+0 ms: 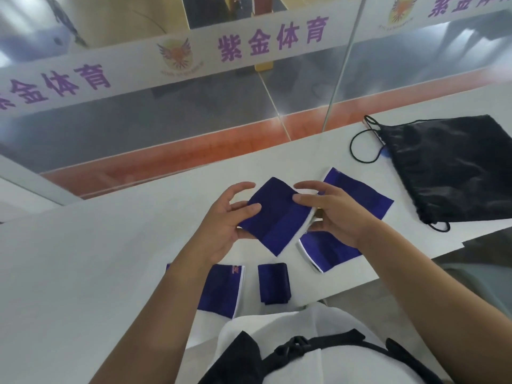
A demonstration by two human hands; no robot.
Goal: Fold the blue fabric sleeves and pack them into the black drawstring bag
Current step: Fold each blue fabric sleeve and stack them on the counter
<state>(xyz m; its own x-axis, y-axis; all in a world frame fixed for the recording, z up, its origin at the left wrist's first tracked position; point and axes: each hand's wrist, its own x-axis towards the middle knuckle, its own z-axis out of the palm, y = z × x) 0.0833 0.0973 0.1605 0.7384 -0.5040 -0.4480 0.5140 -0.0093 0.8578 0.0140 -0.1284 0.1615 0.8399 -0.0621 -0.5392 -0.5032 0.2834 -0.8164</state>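
Left grip [221,228], right grip [336,214] pinch blue sleeve [277,217] over white table [83,273].

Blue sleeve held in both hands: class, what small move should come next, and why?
Probably fold it in half. The left hand and right hand hold the blue sleeve flat above the table, wider than the folded sleeve lying nearer the person; the black drawstring bag lies apart.

Sports venue: sports-lettered banner [271,37] on glass

White top [291,322], black chest strap [340,339] with plastic buckle [294,345], black pouch [235,358]
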